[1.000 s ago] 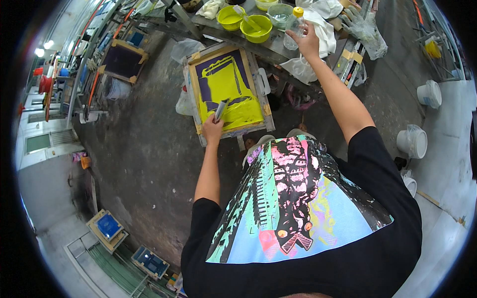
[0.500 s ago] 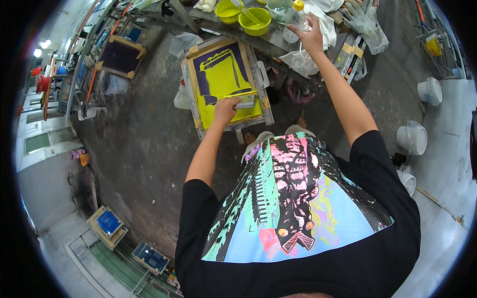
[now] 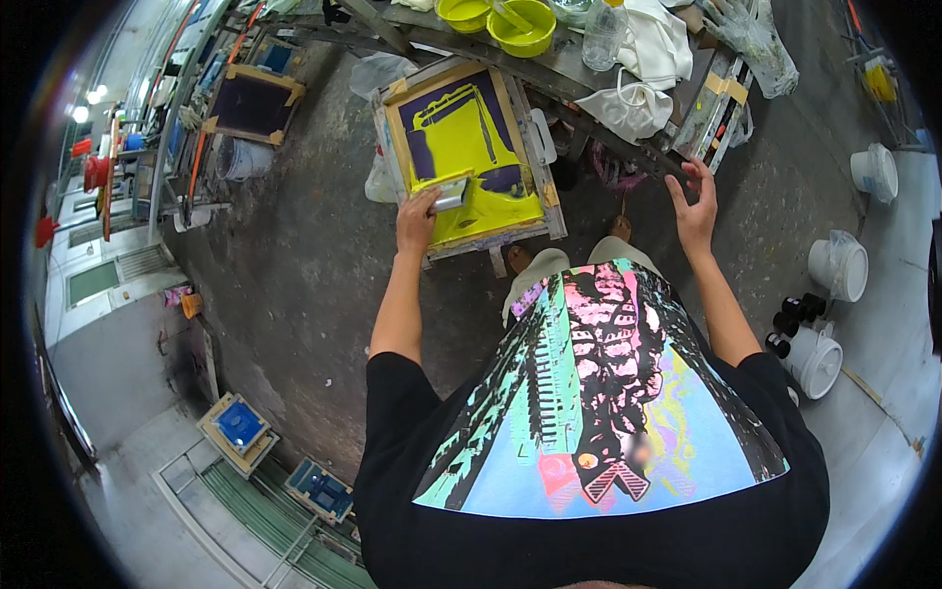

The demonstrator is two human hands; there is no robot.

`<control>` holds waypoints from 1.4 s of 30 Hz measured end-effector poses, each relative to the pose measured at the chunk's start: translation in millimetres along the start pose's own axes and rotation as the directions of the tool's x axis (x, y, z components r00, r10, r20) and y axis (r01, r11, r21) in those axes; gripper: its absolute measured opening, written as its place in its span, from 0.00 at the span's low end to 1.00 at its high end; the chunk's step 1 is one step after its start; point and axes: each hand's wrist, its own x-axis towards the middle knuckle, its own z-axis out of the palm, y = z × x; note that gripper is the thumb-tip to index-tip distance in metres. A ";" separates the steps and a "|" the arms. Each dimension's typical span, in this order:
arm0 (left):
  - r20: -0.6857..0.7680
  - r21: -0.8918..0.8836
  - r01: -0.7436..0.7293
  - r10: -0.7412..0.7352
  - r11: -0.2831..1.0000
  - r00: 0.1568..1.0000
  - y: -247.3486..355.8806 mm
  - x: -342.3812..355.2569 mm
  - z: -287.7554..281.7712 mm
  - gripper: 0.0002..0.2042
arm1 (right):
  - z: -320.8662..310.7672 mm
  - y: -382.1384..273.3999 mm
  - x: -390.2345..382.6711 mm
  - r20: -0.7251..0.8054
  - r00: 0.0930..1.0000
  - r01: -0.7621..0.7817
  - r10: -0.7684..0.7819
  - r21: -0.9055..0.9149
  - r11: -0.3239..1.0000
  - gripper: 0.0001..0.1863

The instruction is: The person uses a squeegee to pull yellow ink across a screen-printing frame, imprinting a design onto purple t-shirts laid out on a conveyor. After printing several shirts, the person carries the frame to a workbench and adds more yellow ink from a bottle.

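Observation:
My left hand (image 3: 417,222) is closed on a short, silver-coloured squeegee (image 3: 451,194), which rests at the lower left of a wood-framed printing screen. Bright yellow-green ink (image 3: 481,211) covers much of the mesh, pooled and smeared near the squeegee, with dark purple patches showing through. The screen frame (image 3: 391,147) has tape at its corners. My right hand (image 3: 695,208) holds nothing, fingers apart, below the edge of the bench. On the bench stand a clear plastic bottle (image 3: 602,41) and a yellow-green bowl (image 3: 522,39) with a coated scraper or spoon in it.
White cloth (image 3: 633,106) hangs over the edge of the grey bench (image 3: 559,77), beside a plastic bag (image 3: 760,64). Another framed screen (image 3: 253,105) leans at the left. White buckets (image 3: 839,265) line the right wall. More blue screens (image 3: 238,422) lie at the lower left.
My right hand has drawn back from the bottle, down and toward me. My left hand has shifted the squeegee to the left over the screen. The whole view has moved slightly.

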 end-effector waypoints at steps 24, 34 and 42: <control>-0.137 -0.360 0.707 -0.784 0.609 0.605 65.9 -18.7 70.6 0.11 | -20.1 120.0 -66.0 0.100 0.963 -0.246 0.249 -0.040 0.968 0.25; 0.133 -0.820 0.507 -0.773 0.266 0.620 160.8 22.6 108.8 0.12 | -17.8 119.8 -71.7 0.083 0.960 -0.270 0.269 0.013 0.963 0.23; -0.075 -0.515 0.610 -0.741 0.602 0.668 67.8 -24.0 81.1 0.12 | -21.9 109.8 -79.8 0.094 0.954 -0.283 0.284 -0.020 0.959 0.21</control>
